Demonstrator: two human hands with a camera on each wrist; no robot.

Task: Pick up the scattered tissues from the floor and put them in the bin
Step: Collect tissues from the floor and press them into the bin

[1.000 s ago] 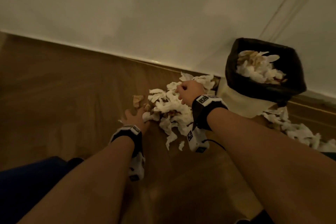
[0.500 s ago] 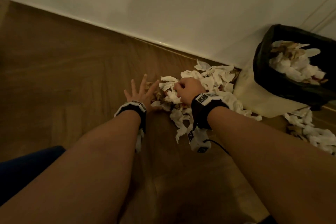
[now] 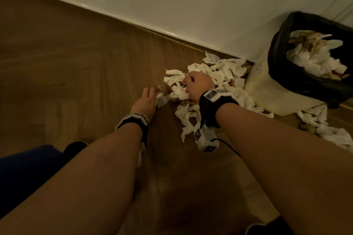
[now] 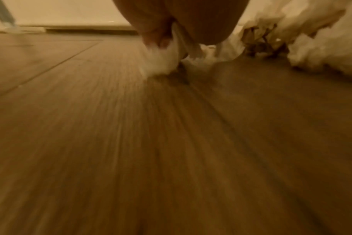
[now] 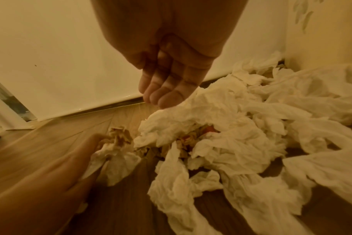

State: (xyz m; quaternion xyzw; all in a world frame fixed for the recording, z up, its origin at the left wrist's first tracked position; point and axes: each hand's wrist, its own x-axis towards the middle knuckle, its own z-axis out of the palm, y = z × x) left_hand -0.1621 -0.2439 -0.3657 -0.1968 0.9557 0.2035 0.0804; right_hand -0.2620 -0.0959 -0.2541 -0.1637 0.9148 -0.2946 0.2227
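Note:
A heap of crumpled white tissues point(image 3: 219, 74) lies on the wooden floor against the bin's point(image 3: 275, 66) left side. The bin has a black liner and holds several tissues point(image 3: 315, 57). My right hand point(image 3: 186, 82) hovers over the heap. In the right wrist view its fingers point(image 5: 167, 93) lie together, nearly straight, with their tips touching the top tissue point(image 5: 191, 117). My left hand point(image 3: 152, 93) is low at the heap's left edge and pinches one white tissue point(image 3: 162, 100). The left wrist view shows that tissue point(image 4: 161, 63) bunched between the fingers point(image 4: 157, 36), blurred.
More tissues point(image 3: 324, 126) trail across the floor to the right of the bin. A white wall with a skirting board point(image 3: 133, 23) runs behind the heap. Bare wooden floor point(image 3: 76, 63) stretches to the left. My blue-clad knee point(image 3: 28, 162) is at the lower left.
My left hand, spread open beside the heap half a second ago, has dropped to the floor and closed its fingers on a tissue. The right hand stayed over the heap.

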